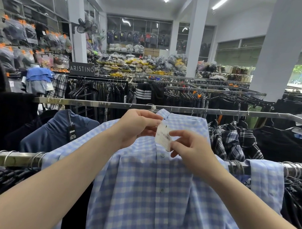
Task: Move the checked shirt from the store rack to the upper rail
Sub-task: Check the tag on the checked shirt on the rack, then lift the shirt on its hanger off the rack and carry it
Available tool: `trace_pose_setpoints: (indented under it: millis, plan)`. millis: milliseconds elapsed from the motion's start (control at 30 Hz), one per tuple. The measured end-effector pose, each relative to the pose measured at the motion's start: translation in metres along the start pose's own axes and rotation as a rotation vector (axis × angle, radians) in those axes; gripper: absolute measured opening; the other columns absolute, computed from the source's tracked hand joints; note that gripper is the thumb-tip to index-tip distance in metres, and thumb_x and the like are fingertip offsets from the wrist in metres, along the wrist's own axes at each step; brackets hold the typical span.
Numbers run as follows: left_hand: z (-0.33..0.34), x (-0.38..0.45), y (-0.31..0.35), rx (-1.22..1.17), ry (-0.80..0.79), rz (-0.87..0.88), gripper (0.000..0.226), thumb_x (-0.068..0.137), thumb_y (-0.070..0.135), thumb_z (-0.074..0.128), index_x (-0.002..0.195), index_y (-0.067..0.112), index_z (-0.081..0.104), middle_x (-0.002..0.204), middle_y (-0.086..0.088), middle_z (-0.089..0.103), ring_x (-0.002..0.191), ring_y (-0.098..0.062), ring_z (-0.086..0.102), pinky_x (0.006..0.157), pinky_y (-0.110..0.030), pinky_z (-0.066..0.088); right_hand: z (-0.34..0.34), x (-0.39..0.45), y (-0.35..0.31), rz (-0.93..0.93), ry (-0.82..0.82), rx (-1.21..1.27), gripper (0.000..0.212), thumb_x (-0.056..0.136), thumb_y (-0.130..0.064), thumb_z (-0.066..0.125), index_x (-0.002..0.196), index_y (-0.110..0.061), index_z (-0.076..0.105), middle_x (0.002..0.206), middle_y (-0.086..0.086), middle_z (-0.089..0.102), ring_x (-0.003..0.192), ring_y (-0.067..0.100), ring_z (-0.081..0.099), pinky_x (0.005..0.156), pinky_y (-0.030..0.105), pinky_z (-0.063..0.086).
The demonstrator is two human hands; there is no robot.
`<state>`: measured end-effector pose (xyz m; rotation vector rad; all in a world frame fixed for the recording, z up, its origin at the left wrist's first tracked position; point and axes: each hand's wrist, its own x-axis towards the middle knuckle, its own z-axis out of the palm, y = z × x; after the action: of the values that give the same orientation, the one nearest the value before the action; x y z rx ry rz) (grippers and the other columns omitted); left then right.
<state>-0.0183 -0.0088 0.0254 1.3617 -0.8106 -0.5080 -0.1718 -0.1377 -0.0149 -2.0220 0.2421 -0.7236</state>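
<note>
Light-blue-and-white checked button-up shirt [147, 198] fills centre and bottom of frame, collar up at the long steel upper rail [95, 104] mid-frame, body draped over the nearer steel rail [7, 157] w/ wire hanger hooks. Left hand [135, 126] pinches top of a white paper price tag [163, 135] btwn thumb and fingers; right hand [189, 150] pinches its lower edge, other fingers loosely curled. Tag print too blurred to read. Left of shirt: navy zip-collar top [58, 134] w/ black swing tag. Right: dark plaid shirts [233, 139]. Background: clothing shop, racks of dark garments, white pillars, bagged stock on back shelves. Black sign [82, 68] at centre left reads "ARISTINO".
</note>
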Motion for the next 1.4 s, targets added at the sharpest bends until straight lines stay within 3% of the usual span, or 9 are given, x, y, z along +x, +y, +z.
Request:
trace_pose_setpoints:
  millis: [167, 400, 567, 767, 967, 1167, 1267, 1333, 1400]
  plan:
    - [0.003, -0.003, -0.003, 0.213, 0.002, -0.081, 0.011, 0.087, -0.008, 0.066, 0.089, -0.002, 0.075, 0.061, -0.004, 0.073, 0.051, -0.011, 0.067, 0.049, -0.017, 0.053, 0.004, -0.006, 0.001, -0.015, -0.032, -0.033, 0.015, 0.090, -0.013, 0.065, 0.091, -0.026, 0.070, 0.064, -0.003, 0.073, 0.056, 0.011, 0.062, 0.059, 0.031, 0.052]
    - [-0.005, -0.009, -0.025, 0.409, 0.013, -0.131, 0.007, 0.078, -0.010, 0.074, 0.078, -0.003, 0.074, 0.057, -0.011, 0.067, 0.046, -0.015, 0.059, 0.042, -0.021, 0.047, 0.004, -0.013, 0.006, -0.087, -0.119, -0.313, 0.005, 0.091, -0.027, 0.068, 0.094, -0.031, 0.069, 0.063, -0.011, 0.064, 0.057, -0.001, 0.055, 0.055, 0.013, 0.038]
    - [-0.012, -0.004, -0.030, 0.442, -0.052, -0.163, 0.006, 0.079, -0.006, 0.074, 0.083, -0.002, 0.073, 0.057, -0.008, 0.070, 0.046, -0.015, 0.062, 0.041, -0.020, 0.046, 0.003, -0.008, 0.002, -0.062, -0.095, -0.425, 0.005, 0.091, -0.032, 0.066, 0.088, -0.032, 0.069, 0.059, -0.011, 0.058, 0.056, 0.003, 0.052, 0.056, 0.024, 0.040]
    - [-0.028, 0.012, -0.023, 0.550, -0.130, -0.159, 0.006, 0.082, -0.001, 0.072, 0.084, 0.005, 0.074, 0.065, -0.004, 0.073, 0.052, -0.015, 0.066, 0.044, -0.021, 0.048, -0.005, 0.015, -0.005, -0.002, -0.018, -0.526, 0.012, 0.094, -0.031, 0.062, 0.089, -0.025, 0.071, 0.063, -0.009, 0.060, 0.055, 0.008, 0.053, 0.053, 0.023, 0.040]
    - [-0.041, 0.042, -0.018, 0.581, -0.079, -0.099, 0.006, 0.084, 0.003, 0.071, 0.087, 0.007, 0.074, 0.069, -0.003, 0.073, 0.054, -0.012, 0.067, 0.045, -0.020, 0.049, -0.016, 0.052, -0.003, 0.059, 0.025, -0.531, 0.018, 0.096, -0.029, 0.060, 0.093, -0.017, 0.072, 0.077, -0.010, 0.064, 0.073, 0.015, 0.061, 0.061, 0.027, 0.042]
    - [-0.043, 0.074, -0.020, 0.665, -0.008, -0.039, 0.004, 0.087, 0.013, 0.072, 0.086, 0.012, 0.075, 0.079, -0.007, 0.071, 0.065, -0.013, 0.063, 0.048, -0.023, 0.047, -0.024, 0.090, 0.005, 0.137, 0.019, -0.441, 0.027, 0.098, -0.032, 0.057, 0.093, -0.009, 0.070, 0.091, 0.008, 0.073, 0.080, 0.028, 0.067, 0.079, 0.040, 0.054]
    - [-0.048, 0.090, -0.025, 0.749, 0.044, -0.032, 0.009, 0.088, 0.016, 0.070, 0.081, 0.017, 0.075, 0.077, -0.008, 0.068, 0.065, -0.018, 0.057, 0.053, -0.023, 0.044, -0.027, 0.111, 0.019, 0.155, -0.030, -0.546, 0.032, 0.099, -0.042, 0.052, 0.109, -0.016, 0.068, 0.105, 0.005, 0.072, 0.094, 0.025, 0.067, 0.095, 0.048, 0.050]
    - [-0.053, 0.098, -0.028, 0.897, 0.071, -0.012, 0.014, 0.089, 0.013, 0.062, 0.084, 0.018, 0.074, 0.084, -0.008, 0.071, 0.063, -0.016, 0.058, 0.055, -0.023, 0.044, -0.030, 0.125, 0.031, 0.166, -0.063, -0.597, 0.036, 0.099, -0.044, 0.053, 0.122, -0.017, 0.063, 0.119, 0.006, 0.068, 0.100, 0.022, 0.063, 0.095, 0.043, 0.049]
    - [-0.059, 0.105, -0.032, 1.058, 0.093, -0.012, 0.024, 0.088, 0.009, 0.053, 0.097, 0.020, 0.073, 0.100, -0.009, 0.072, 0.075, -0.018, 0.063, 0.064, -0.028, 0.052, -0.035, 0.139, 0.043, 0.179, -0.106, -0.630, 0.041, 0.099, -0.042, 0.054, 0.130, -0.016, 0.057, 0.131, 0.008, 0.062, 0.102, 0.023, 0.061, 0.090, 0.040, 0.050]
